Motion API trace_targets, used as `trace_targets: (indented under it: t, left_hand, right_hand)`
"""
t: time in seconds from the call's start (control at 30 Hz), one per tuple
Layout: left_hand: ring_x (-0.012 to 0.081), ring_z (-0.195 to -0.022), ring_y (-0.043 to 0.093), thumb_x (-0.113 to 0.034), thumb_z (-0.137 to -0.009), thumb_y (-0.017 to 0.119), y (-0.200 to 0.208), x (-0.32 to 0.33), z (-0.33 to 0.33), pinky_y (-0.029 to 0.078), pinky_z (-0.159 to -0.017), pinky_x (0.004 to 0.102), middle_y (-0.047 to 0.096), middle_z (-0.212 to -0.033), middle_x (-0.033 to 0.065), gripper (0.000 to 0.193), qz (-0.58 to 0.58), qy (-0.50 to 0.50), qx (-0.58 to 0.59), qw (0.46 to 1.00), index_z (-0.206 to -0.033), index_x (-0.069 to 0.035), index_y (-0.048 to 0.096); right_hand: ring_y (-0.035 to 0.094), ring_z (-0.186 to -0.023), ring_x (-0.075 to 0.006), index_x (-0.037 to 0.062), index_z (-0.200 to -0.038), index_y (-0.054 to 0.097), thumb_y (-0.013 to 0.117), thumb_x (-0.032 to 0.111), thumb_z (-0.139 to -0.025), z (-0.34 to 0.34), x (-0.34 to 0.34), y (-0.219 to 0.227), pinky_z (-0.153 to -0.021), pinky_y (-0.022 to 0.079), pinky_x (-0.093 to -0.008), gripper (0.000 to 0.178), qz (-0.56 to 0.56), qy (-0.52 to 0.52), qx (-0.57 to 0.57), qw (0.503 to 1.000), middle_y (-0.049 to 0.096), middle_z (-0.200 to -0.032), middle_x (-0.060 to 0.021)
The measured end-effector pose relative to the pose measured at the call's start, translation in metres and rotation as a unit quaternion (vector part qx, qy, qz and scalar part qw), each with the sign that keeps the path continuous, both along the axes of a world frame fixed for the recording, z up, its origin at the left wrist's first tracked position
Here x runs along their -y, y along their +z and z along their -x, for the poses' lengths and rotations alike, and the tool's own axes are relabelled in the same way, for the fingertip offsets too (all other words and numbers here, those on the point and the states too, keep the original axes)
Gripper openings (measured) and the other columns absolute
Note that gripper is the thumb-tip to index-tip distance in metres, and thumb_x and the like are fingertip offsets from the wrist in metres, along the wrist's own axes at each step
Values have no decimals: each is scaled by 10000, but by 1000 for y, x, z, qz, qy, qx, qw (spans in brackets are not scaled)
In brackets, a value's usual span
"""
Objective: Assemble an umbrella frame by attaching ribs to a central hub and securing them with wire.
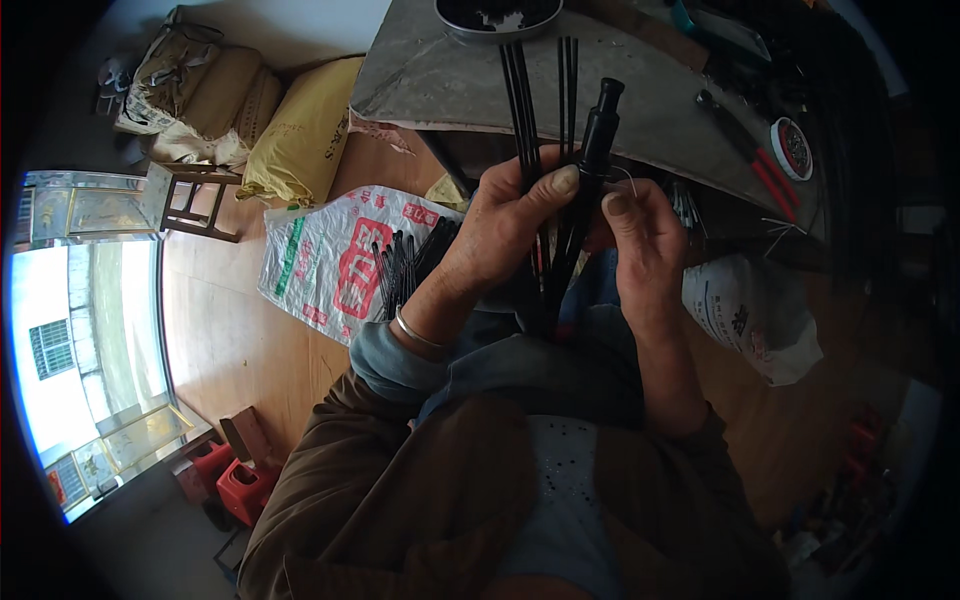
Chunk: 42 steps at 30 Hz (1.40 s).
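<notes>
Over my lap stands a black umbrella frame (600,132), a thick shaft with a knobbed end and several thin ribs (520,95) beside it. My left hand (500,222) is closed around the shaft and ribs, its thumb pressed along them. To the right of the shaft, my right hand (648,238) is closed in a pinch on a thin pale wire (630,176), which loops close to the shaft. The frame's lower end goes down between my legs, where it is partly hidden. More black rods (400,268) lie in a bundle left of my left wrist.
Ahead is a grey worktop (640,90) with a dark bowl (497,25), red-handled pliers (770,180) and a round tin of small parts (791,148). A printed white sack (325,245) lies under the rods. A yellow sack (300,130) and small wooden stool (200,200) stand left.
</notes>
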State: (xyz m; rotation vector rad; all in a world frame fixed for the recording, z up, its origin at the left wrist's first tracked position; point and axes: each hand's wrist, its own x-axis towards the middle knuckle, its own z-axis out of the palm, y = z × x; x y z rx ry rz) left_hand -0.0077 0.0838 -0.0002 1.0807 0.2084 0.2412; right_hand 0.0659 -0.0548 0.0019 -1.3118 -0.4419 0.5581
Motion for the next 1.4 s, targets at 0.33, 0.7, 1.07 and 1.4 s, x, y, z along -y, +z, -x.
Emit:
trace_targets:
  t: [0.33, 0.7, 1.07, 1.4]
  left_hand:
    - [141, -970, 600, -174, -935, 522, 2, 3, 1, 467, -869, 272, 640, -1048, 74, 312, 16, -11, 15, 1000, -1196, -7, 554]
    - [157, -1017, 577, -185, -936, 508, 5, 13, -2, 424, -922, 287, 626, -1082, 85, 357, -12, -45, 29, 998, -1228, 21, 521]
    - [103, -958, 564, -186, -925, 543, 14, 23, -7, 437, -873, 256, 631, -1030, 43, 321, -17, -68, 24, 997, -1202, -23, 559]
    - [143, -966, 591, -186, -946, 500, 10, 27, -11, 458, -865, 269, 629, -1049, 71, 311, -58, 5, -1, 998, -1197, -6, 539]
  right_hand:
    - [542, -671, -61, 26, -929, 603, 573, 201, -901, -14, 9, 25, -603, 445, -189, 180, 26, 29, -29, 999, 583, -756, -8]
    - [529, -629, -55, 21, -841, 644, 577, 178, -826, -72, 26, 55, -568, 426, -200, 171, 117, 268, 13, 956, 602, -714, -10]
    - [466, -611, -36, 4, -836, 619, 581, 120, -791, -82, 34, 70, -541, 366, -195, 131, 169, 304, 192, 918, 545, -679, 28]
    - [581, -678, -66, 42, -1009, 599, 582, 238, -908, -45, 45, -6, -589, 474, -202, 222, 66, 69, -28, 995, 622, -798, -20]
